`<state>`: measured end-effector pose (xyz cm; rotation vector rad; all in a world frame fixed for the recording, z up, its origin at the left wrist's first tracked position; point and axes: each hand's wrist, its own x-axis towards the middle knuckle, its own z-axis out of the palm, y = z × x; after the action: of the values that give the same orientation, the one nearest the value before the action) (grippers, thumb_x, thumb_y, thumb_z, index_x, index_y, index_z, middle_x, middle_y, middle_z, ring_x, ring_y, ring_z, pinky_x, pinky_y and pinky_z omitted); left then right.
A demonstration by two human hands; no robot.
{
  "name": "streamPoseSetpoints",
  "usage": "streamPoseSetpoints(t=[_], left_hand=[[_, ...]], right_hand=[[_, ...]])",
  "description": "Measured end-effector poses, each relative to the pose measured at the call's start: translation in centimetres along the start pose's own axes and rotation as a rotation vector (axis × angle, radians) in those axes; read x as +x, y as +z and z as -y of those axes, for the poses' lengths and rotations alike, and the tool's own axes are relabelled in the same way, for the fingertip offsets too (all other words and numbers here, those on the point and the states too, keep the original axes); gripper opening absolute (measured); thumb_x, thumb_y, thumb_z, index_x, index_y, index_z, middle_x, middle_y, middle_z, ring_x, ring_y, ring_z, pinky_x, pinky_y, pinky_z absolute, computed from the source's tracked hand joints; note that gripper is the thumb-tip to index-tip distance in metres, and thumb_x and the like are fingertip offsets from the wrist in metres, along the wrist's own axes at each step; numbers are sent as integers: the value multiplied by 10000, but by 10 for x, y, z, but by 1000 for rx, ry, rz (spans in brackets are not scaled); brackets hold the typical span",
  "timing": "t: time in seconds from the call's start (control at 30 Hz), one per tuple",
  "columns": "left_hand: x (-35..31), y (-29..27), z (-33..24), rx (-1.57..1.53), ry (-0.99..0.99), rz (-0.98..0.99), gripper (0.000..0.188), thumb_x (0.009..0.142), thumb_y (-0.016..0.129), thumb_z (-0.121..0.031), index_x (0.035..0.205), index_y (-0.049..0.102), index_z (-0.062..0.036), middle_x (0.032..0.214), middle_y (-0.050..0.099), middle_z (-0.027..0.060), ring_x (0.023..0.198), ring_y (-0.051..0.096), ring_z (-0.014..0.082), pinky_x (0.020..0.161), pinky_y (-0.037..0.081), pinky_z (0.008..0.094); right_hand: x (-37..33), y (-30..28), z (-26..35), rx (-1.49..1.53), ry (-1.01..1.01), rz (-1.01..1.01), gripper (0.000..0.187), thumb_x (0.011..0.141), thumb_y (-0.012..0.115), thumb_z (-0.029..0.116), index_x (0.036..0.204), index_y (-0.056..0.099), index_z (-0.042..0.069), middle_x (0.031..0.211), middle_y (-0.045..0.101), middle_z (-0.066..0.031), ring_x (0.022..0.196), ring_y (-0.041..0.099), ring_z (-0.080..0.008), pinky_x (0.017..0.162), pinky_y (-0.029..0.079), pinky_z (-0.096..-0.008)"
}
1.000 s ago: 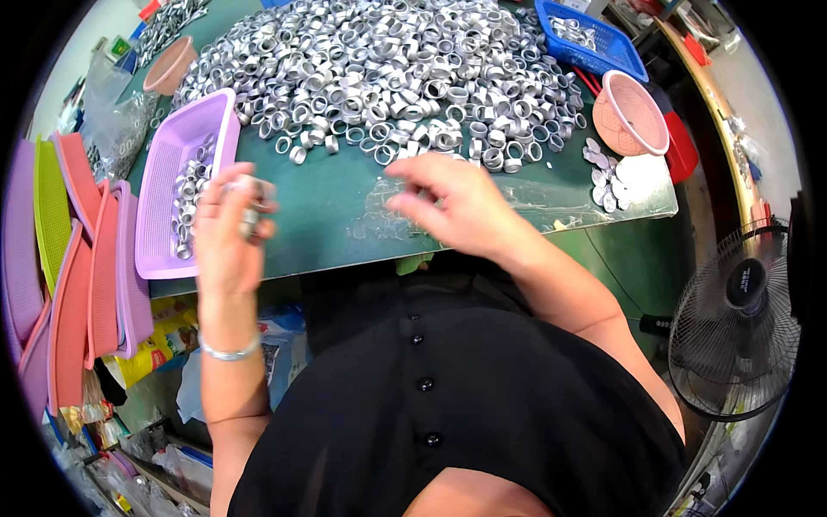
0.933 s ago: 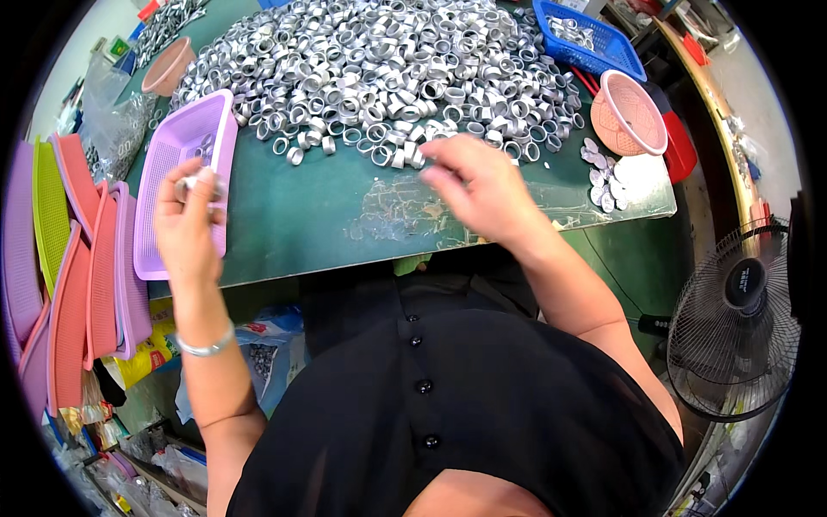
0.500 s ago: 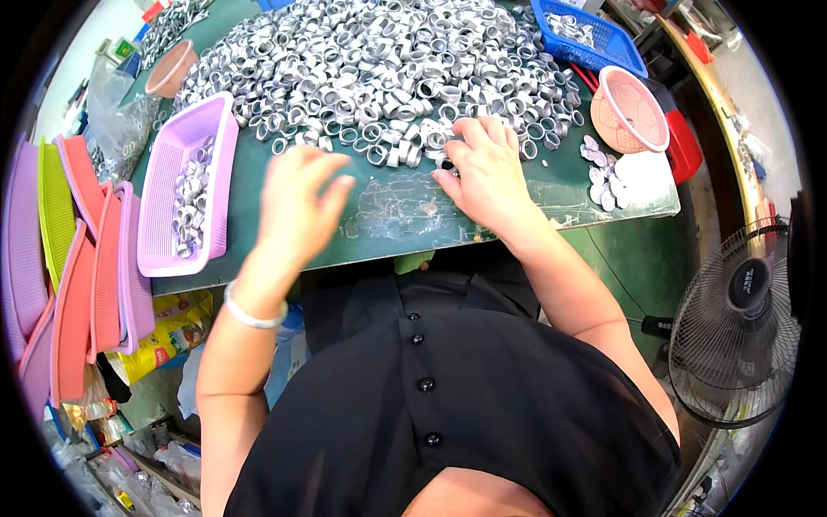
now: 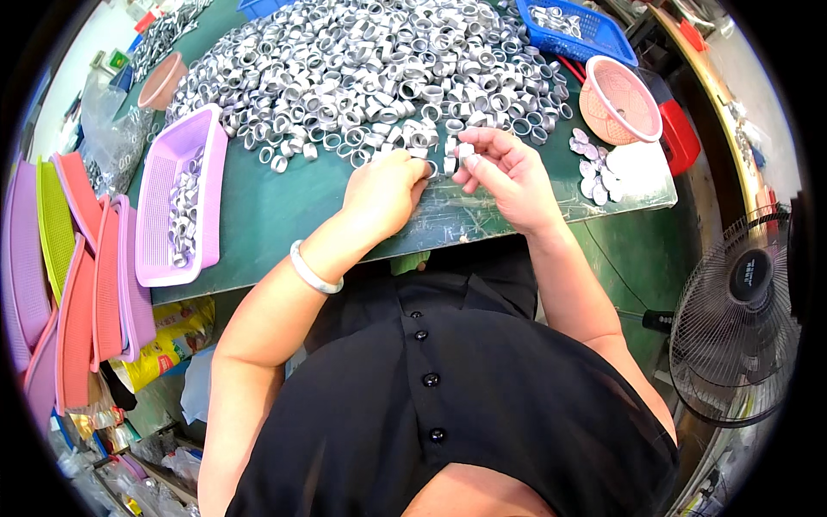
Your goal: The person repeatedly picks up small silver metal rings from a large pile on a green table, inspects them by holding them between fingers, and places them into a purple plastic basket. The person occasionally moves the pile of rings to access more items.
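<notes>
A big heap of silver metal rings [image 4: 336, 65] covers the far middle of the green table. At the heap's near edge my left hand [image 4: 379, 196] is closed, thumb and fingertips pinching a metal ring [image 4: 432, 169]. Just to its right, my right hand [image 4: 514, 183] pinches a small silver ring [image 4: 465, 151] between thumb and fingers. The two hands are close together with a narrow gap between them. To the left a lilac plastic basket [image 4: 215, 185] holds several rings along its right side.
Small silvery discs [image 4: 589, 168] lie beside a pink round basket [image 4: 659, 121] on the right. A blue basket [image 4: 624, 50] stands behind. Stacked coloured baskets [image 4: 79, 302] rise at the left edge, and a black fan [image 4: 732, 345] stands right of the table [image 4: 379, 246].
My left hand has swung right from near the lilac basket to the middle and closed on a ring. My right hand has lifted a ring from the heap's edge, turning its fingers left.
</notes>
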<state>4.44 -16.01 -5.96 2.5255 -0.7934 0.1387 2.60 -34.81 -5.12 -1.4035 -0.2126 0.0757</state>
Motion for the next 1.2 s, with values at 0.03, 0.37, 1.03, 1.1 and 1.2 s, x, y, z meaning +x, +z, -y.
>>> streamPoseSetpoints(t=[0.03,0.37,1.03,1.1,1.2], left_hand=[[-2,0,1,-102,-15,-18,169,754,623,-67,923,626,-66,806,568,87,716,575,245,636,463,323],[-25,-10,-11,-1320,-175,-179,159,813,600,19,971,595,2,1033,565,71,899,550,127,799,457,255],[-27,-21,-10,-1836,-700,163,385,956,373,-366,894,568,-40,692,553,16,562,481,98,530,404,206],[-28,-20,-8,-1871,-685,180,394,957,365,-373,891,567,-41,685,553,17,549,477,98,522,403,206],[-29,-18,-5,-1900,-678,198,396,960,352,-365,900,564,-35,709,567,31,573,524,116,543,436,210]], right_hand=[[-2,0,-2,53,0,4,255,856,523,17,1109,513,-15,916,589,-74,758,590,-116,625,469,-214],[-12,14,-11,207,-117,189,283,815,551,-62,1092,509,-15,1032,562,-82,933,571,-148,801,476,-282],[-10,16,-3,612,298,190,259,925,471,219,986,552,-19,838,623,-128,656,609,-167,559,501,-253],[-11,16,-2,635,320,198,259,924,473,221,976,557,-18,830,623,-128,650,608,-166,550,498,-249],[-11,15,-1,609,321,215,256,926,474,231,972,565,-3,826,624,-117,639,606,-160,536,497,-248]])
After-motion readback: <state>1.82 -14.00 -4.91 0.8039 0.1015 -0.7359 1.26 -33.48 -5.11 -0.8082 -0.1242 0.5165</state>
